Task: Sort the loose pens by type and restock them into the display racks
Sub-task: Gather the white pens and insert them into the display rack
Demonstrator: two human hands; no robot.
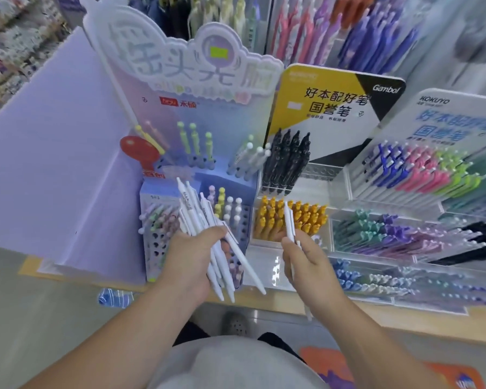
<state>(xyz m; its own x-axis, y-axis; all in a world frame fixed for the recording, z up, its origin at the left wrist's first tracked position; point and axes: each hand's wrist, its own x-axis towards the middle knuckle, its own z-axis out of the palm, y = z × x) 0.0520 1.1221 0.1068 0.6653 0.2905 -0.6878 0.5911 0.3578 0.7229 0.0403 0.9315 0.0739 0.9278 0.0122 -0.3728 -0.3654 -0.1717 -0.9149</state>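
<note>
A stationery shop aisle, with shelves of hanging pens blurred at the back and a wooden tabletop (404,321) in front carrying the displays. A plain lilac board (54,164) stands at the left. Next to it is a lavender rack (152,242) with a perforated front, holding pastel pens with round knobs. To its right, black pens (286,158) stand below a yellow and black sign card (320,102). Yellow pens (309,217) fill a clear tray in front of them. Further right, a clear tiered rack (345,189) holds rows of blue, pink, green and purple pens.

The left hand (191,259) has its grip closed round a bundle of white pens (205,228). They fan upward in front of the lavender rack, and their lower ends stick out below the palm. The right hand (306,262) pinches a single white pen (289,220) between thumb and fingers. It stands nearly upright, with its upper end in front of the yellow pens. The two hands are near each other but apart, both above the tabletop's front edge.
</note>
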